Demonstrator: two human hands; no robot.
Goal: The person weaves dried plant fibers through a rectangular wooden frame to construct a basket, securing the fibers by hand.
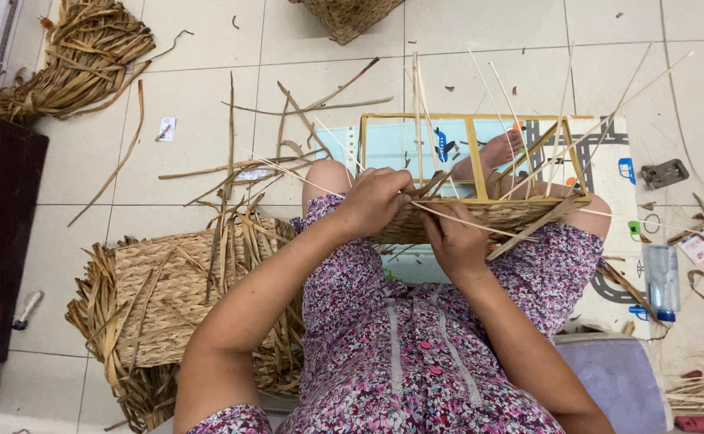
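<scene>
Head view shows a half-woven basket (pixel 480 217) held on the lap, across the knees, with a rectangular yellow frame (pixel 474 153) standing up from its far side. A band of weaving is seen along the near wall, and thin pale stakes (pixel 521 120) are left rising loose above it, fanned outward. The left hand (pixel 376 199) is laid over the top edge of the woven wall, its fingers curled and pressed together on a strand there. The right hand (pixel 455 241) is closed from below against the same wall, and a flat strip (pixel 464 223) running to the right appears to be pinched in it, though the fingertips are hidden.

The step in hand is judged to be the weaving of the side wall, with a strand being tucked between stakes. The next move seems to call for a strand to be drawn tight and passed behind the next stake while the wall is steadied.

Further out, a flat woven mat (pixel 159 305) with ragged ends is lain on the tiled floor beside the left knee, loose dried strips (pixel 231 161) are scattered ahead, a bundle of fibre (pixel 71 64) is piled in the far corner, and a plastic bottle (pixel 662 281) is lain to the right.
</scene>
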